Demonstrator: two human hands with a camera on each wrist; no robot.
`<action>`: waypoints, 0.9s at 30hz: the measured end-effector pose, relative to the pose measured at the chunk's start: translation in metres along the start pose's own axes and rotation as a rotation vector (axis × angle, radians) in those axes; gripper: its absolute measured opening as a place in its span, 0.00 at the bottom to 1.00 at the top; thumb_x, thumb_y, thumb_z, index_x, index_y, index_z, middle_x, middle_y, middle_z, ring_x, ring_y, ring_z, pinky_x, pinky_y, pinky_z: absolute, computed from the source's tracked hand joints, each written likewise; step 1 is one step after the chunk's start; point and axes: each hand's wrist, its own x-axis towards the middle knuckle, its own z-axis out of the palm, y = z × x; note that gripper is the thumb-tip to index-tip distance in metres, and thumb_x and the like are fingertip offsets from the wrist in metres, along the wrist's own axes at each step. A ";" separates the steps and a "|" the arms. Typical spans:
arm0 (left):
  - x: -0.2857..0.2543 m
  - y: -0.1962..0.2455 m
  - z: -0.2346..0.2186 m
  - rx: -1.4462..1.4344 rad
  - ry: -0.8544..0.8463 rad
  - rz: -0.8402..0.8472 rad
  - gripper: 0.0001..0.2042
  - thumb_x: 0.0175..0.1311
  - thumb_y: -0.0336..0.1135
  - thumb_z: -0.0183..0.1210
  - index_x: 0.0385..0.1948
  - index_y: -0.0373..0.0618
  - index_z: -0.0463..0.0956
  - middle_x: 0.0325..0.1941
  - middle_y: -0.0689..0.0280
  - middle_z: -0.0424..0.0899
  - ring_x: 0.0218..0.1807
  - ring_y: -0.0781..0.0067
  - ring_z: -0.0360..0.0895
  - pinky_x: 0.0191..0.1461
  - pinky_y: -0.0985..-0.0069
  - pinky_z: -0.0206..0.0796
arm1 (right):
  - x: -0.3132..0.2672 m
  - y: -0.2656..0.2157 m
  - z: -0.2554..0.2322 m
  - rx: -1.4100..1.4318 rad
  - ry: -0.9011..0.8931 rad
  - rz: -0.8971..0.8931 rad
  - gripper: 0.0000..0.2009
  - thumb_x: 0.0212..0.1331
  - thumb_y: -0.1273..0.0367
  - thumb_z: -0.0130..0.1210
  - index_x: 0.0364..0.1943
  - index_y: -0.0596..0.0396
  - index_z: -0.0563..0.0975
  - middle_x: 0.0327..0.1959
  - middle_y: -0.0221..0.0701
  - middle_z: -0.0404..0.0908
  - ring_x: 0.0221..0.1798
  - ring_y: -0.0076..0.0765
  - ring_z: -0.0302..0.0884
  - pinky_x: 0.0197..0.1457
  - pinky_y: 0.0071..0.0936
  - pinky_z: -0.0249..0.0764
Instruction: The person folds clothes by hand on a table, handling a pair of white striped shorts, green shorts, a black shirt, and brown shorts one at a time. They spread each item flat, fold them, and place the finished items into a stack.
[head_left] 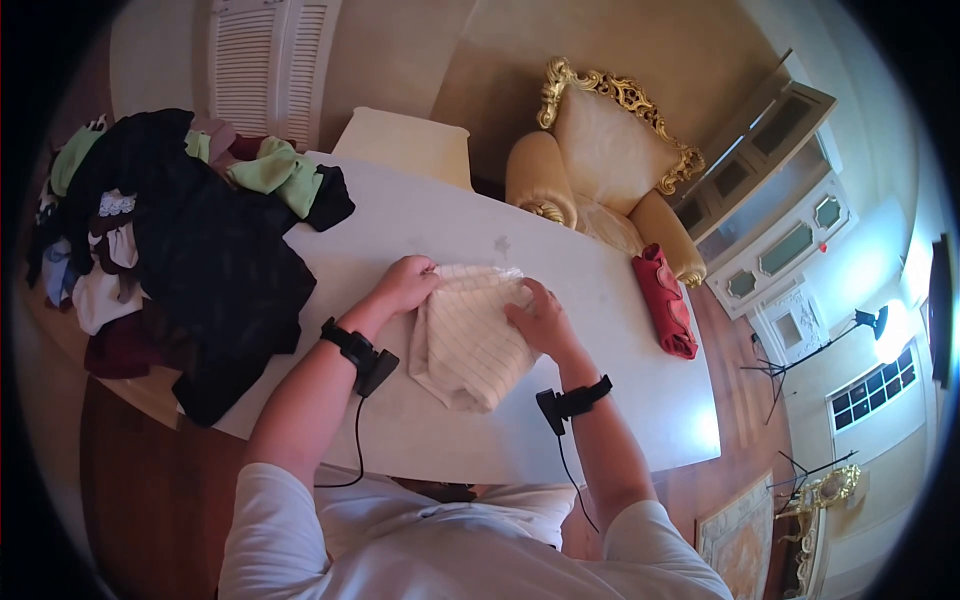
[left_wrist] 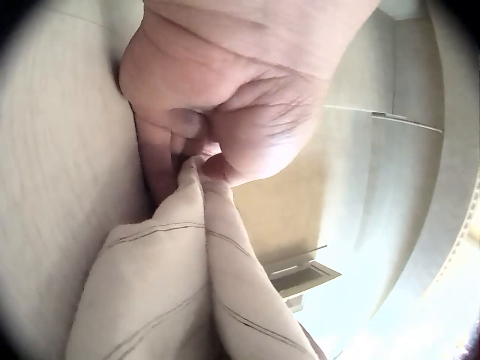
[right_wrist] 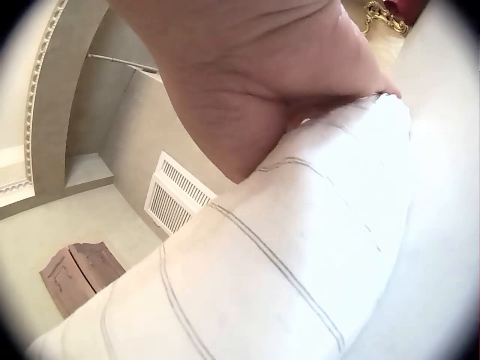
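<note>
A cream cloth with thin dark stripes lies folded on the white table. At its far left corner my left hand pinches the edge; the left wrist view shows thumb and fingers closed on the fabric. My right hand is at the far right corner, fingers bent over the cloth. In the right wrist view the hand grips the far edge of the striped fabric, its fingertips mostly hidden.
A large heap of clothes, black, green and other colours, covers the table's left end. A rolled red item lies near the right edge. Beyond the table stand a gold armchair and a cream stool.
</note>
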 end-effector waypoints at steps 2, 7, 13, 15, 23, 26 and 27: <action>-0.002 0.004 -0.002 -0.039 0.013 0.016 0.21 0.68 0.47 0.64 0.45 0.32 0.85 0.40 0.54 0.91 0.43 0.65 0.87 0.50 0.68 0.76 | 0.007 -0.002 0.000 0.089 -0.034 0.017 0.34 0.56 0.59 0.68 0.68 0.54 0.73 0.65 0.55 0.76 0.66 0.60 0.76 0.70 0.49 0.74; -0.016 0.047 -0.010 -0.182 -0.136 -0.170 0.17 0.73 0.41 0.64 0.49 0.32 0.84 0.45 0.60 0.89 0.46 0.75 0.83 0.53 0.73 0.75 | 0.017 -0.008 0.008 0.203 0.158 -0.123 0.34 0.58 0.63 0.71 0.69 0.55 0.73 0.62 0.50 0.80 0.67 0.53 0.78 0.69 0.43 0.74; -0.014 0.027 -0.008 -0.167 -0.096 -0.060 0.16 0.68 0.36 0.65 0.49 0.31 0.85 0.46 0.57 0.91 0.47 0.69 0.86 0.54 0.71 0.77 | 0.017 -0.003 0.013 0.157 0.120 -0.283 0.31 0.61 0.65 0.71 0.68 0.55 0.73 0.62 0.42 0.80 0.63 0.48 0.79 0.69 0.43 0.74; -0.015 0.029 -0.015 -0.349 -0.123 -0.105 0.16 0.69 0.31 0.61 0.55 0.32 0.82 0.51 0.57 0.89 0.51 0.69 0.86 0.56 0.71 0.77 | 0.017 0.025 0.015 0.221 0.249 -0.128 0.31 0.62 0.64 0.70 0.67 0.58 0.72 0.61 0.46 0.79 0.62 0.50 0.79 0.66 0.44 0.77; -0.007 0.027 -0.007 -0.636 0.073 -0.155 0.19 0.76 0.24 0.53 0.66 0.34 0.71 0.63 0.56 0.82 0.60 0.67 0.81 0.65 0.69 0.75 | -0.052 0.003 -0.007 0.484 0.200 -0.012 0.31 0.60 0.66 0.73 0.66 0.60 0.72 0.60 0.41 0.75 0.55 0.38 0.79 0.55 0.36 0.82; -0.005 0.025 -0.005 -0.649 0.118 -0.135 0.18 0.76 0.24 0.52 0.66 0.34 0.70 0.63 0.55 0.81 0.61 0.65 0.81 0.66 0.68 0.75 | -0.091 -0.049 -0.025 0.287 0.056 -0.300 0.37 0.52 0.67 0.78 0.67 0.59 0.72 0.58 0.42 0.75 0.56 0.43 0.78 0.58 0.38 0.78; -0.004 0.023 -0.004 -0.677 0.123 -0.131 0.19 0.76 0.24 0.51 0.66 0.34 0.69 0.64 0.54 0.81 0.61 0.64 0.81 0.66 0.67 0.75 | -0.097 -0.065 -0.030 0.208 0.010 -0.385 0.38 0.49 0.68 0.78 0.67 0.57 0.72 0.59 0.45 0.74 0.62 0.53 0.75 0.63 0.43 0.76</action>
